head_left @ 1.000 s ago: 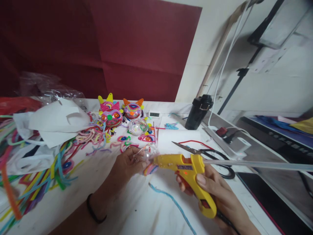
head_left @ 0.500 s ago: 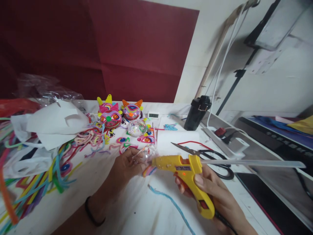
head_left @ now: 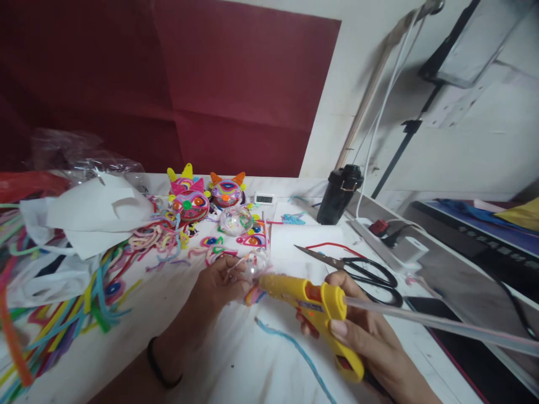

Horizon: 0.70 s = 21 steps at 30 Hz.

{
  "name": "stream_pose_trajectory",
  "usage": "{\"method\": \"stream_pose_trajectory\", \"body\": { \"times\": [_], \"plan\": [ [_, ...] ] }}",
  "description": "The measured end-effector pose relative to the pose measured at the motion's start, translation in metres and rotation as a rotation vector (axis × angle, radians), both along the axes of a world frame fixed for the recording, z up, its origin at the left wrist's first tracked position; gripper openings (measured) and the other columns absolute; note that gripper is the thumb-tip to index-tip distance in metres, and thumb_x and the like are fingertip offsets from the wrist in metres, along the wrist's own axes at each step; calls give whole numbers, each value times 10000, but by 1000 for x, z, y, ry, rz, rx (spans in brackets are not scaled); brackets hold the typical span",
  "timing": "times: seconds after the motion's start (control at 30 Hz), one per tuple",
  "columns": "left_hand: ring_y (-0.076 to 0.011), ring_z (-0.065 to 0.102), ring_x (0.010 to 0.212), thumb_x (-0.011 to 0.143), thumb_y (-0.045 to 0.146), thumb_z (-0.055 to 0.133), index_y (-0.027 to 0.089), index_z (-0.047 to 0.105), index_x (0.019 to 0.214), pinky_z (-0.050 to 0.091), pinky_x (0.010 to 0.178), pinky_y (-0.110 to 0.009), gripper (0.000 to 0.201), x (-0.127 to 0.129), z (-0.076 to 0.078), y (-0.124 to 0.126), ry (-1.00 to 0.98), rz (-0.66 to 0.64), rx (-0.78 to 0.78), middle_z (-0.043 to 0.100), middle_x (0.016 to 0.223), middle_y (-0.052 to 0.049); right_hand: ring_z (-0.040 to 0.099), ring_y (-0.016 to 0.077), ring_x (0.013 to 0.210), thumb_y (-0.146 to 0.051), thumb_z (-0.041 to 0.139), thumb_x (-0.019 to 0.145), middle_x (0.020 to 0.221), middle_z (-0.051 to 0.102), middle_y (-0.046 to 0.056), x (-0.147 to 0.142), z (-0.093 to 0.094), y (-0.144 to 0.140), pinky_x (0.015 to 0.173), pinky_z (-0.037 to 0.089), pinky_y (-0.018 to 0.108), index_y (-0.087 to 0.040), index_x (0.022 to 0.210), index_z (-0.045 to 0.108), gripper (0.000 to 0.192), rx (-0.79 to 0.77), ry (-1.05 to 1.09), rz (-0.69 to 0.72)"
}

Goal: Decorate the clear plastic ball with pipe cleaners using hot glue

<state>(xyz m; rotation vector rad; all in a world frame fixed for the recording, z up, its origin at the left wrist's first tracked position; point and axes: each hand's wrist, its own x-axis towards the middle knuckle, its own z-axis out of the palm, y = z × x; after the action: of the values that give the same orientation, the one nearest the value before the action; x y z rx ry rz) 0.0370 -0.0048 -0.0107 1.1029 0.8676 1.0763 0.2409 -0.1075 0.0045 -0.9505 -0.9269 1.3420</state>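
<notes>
A white surface carries loose pipe cleaners at left before a dark red backdrop. Mid-surface, the left hand pinches a clear ball; the right hand grips a yellow glue gun, nozzle touching the ball. Scissors and a black bottle lie rightward by the pale wall.

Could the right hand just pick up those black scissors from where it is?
Probably not at once. The scissors lie open on the table just beyond the right hand, nothing between, but that hand is full, wrapped around the yellow glue gun whose tip is at the clear ball.
</notes>
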Motion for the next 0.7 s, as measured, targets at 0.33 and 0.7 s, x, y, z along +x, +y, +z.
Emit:
{"method": "stream_pose_trajectory", "body": {
  "times": [0.33,0.7],
  "plan": [
    [-108,497,594,581,137,753,170,612,720,378,582,-227,200,-2,0,2,-26,-3,-3,591,618,42,625,174,709,-430,806,646,778,609,-16,0,4,-5,621,479,248,-263,873,462,444,86,-102,-69],
    [-119,468,565,587,145,771,194,605,690,373,574,-253,201,0,2,0,-86,-7,-20,553,596,43,630,221,857,-448,686,802,981,642,76,25,-11,-29,653,524,278,-268,902,511,270,129,-384,290]
  ]
}}
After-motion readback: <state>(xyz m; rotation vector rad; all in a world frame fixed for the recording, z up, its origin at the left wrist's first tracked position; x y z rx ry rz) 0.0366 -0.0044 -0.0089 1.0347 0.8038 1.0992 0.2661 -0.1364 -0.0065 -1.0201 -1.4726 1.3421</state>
